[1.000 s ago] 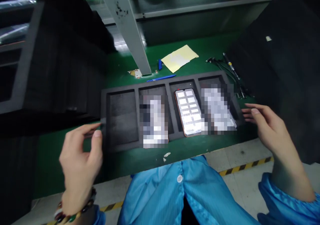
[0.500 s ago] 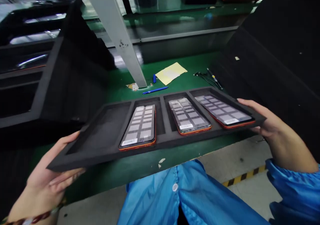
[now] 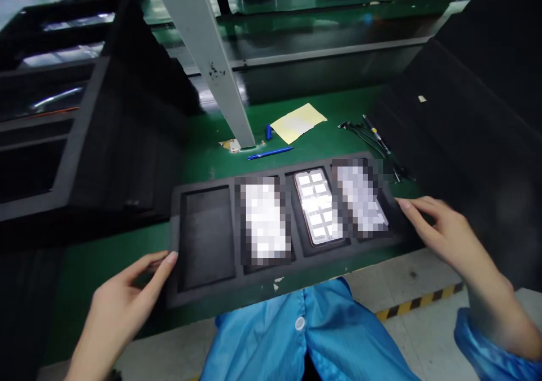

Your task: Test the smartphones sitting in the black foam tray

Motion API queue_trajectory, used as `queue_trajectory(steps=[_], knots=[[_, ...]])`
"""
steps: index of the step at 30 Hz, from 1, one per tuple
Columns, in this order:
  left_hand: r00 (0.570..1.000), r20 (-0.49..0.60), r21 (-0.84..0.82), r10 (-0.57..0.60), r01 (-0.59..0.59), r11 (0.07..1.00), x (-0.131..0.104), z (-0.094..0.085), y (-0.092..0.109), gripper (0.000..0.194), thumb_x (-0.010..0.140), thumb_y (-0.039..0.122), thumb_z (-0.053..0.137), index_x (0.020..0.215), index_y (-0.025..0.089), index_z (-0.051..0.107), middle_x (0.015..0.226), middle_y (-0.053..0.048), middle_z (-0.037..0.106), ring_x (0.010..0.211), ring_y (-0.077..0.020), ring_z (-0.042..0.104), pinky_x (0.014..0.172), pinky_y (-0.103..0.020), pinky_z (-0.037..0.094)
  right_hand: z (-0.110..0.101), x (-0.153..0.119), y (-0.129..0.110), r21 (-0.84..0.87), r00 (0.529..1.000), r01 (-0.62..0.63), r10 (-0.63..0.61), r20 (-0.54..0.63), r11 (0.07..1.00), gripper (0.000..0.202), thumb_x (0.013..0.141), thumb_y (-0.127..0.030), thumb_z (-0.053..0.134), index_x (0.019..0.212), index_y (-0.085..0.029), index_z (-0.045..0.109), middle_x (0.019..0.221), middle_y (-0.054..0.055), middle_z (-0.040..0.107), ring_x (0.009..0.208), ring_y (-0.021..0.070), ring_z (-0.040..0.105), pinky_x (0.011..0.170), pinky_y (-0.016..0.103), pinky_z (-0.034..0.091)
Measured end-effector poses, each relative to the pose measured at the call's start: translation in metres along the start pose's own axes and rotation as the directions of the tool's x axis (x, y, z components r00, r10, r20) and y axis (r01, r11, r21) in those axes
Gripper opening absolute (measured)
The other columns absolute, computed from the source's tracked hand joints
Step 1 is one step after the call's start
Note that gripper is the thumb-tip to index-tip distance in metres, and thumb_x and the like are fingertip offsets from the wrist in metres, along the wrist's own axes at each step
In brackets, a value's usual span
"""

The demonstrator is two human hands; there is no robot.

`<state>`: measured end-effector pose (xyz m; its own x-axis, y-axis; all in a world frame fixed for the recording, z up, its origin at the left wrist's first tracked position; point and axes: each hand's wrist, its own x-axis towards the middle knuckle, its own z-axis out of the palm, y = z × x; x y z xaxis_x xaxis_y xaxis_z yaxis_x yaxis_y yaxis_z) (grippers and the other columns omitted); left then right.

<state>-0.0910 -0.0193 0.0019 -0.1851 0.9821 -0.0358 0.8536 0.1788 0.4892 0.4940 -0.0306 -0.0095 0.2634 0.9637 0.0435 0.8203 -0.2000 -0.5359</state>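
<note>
A black foam tray (image 3: 203, 294) lies at the front of the green table, level along its edge. My left hand (image 3: 131, 290) pinches the tray's left end, with the thumb on top of the rim. At the opposite end, my right hand (image 3: 440, 228) has its fingertips on the right edge. Three of the compartments hold smartphones, screens up: one (image 3: 265, 220) left of the middle, one (image 3: 319, 206) beside it and one (image 3: 362, 200) on the right. Pixel blocks blur the two outer phones. The leftmost compartment (image 3: 207, 237) is bare.
Stacked black foam trays (image 3: 122, 132) rise on the left, and a large black surface (image 3: 461, 115) slopes up on the right. Behind the tray lie a blue pen (image 3: 271, 153), yellow paper (image 3: 298, 123), a black pen (image 3: 376, 134) and thin cables (image 3: 364, 135). A grey post (image 3: 215, 70) stands at the back.
The tray has come down from a tilted position above the table to lie on it. Both hands have shifted from gripping underneath to holding its end edges.
</note>
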Motion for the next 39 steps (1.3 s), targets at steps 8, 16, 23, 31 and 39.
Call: queue_trajectory(steps=[8, 16, 23, 31, 39], knots=[[0.696, 0.057, 0.056, 0.716, -0.718, 0.694, 0.062, 0.045, 0.062, 0.032, 0.107, 0.036, 0.064, 0.132, 0.021, 0.074, 0.141, -0.015, 0.069, 0.132, -0.0319, 0.065, 0.117, -0.051, 0.053, 0.056, 0.051, -0.111, 0.111, 0.744, 0.639, -0.648, 0.159, 0.761, 0.035, 0.109, -0.028, 0.053, 0.142, -0.027, 0.065, 0.146, 0.01, 0.072, 0.153, 0.0351, 0.052, 0.124, 0.061, 0.046], [0.665, 0.196, 0.17, 0.72, -0.747, 0.643, 0.09, 0.069, 0.087, 0.049, 0.11, 0.046, 0.054, 0.151, 0.021, 0.066, 0.161, -0.019, 0.055, 0.143, -0.0402, 0.054, 0.12, -0.062, 0.049, 0.097, 0.069, -0.128, 0.15, 0.651, 0.686, -0.693, 0.311, 0.712, 0.041, 0.112, -0.027, 0.046, 0.151, -0.027, 0.059, 0.154, 0.01, 0.068, 0.159, 0.0367, 0.044, 0.124, 0.066, 0.042], [0.593, 0.19, 0.187, 0.783, -0.805, 0.564, 0.081, 0.067, 0.083, 0.048, 0.107, 0.044, 0.06, 0.147, 0.019, 0.068, 0.16, -0.019, 0.057, 0.142, -0.0401, 0.055, 0.117, -0.061, 0.051, 0.097, 0.06, -0.126, 0.132, 0.632, 0.715, -0.716, 0.297, 0.686, 0.04, 0.109, -0.024, 0.05, 0.148, -0.026, 0.059, 0.151, 0.009, 0.071, 0.154, 0.037, 0.049, 0.121, 0.062, 0.043], [0.522, 0.157, 0.114, 0.838, -0.853, 0.51, 0.057, 0.058, 0.082, 0.042, 0.102, 0.039, 0.066, 0.135, 0.015, 0.075, 0.15, -0.019, 0.067, 0.132, -0.0403, 0.061, 0.106, -0.061, 0.056, 0.088, 0.023, -0.112, 0.055, 0.603, 0.766, -0.746, 0.282, 0.64, 0.052, 0.103, -0.015, 0.055, 0.153, -0.026, 0.055, 0.153, 0.006, 0.071, 0.149, 0.035, 0.054, 0.117, 0.056, 0.043], [0.441, 0.141, 0.019, 0.886, -0.896, 0.443, 0.033, 0.052, 0.079, 0.033, 0.097, 0.035, 0.074, 0.123, 0.016, 0.081, 0.139, -0.015, 0.076, 0.126, -0.0362, 0.067, 0.111, -0.06, 0.053, 0.078, -0.007, -0.104, 0.074, 0.568, 0.792, -0.775, 0.277, 0.607, 0.057, 0.098, -0.011, 0.057, 0.153, -0.026, 0.057, 0.152, 0.005, 0.073, 0.146, 0.0357, 0.06, 0.115, 0.057, 0.045]])
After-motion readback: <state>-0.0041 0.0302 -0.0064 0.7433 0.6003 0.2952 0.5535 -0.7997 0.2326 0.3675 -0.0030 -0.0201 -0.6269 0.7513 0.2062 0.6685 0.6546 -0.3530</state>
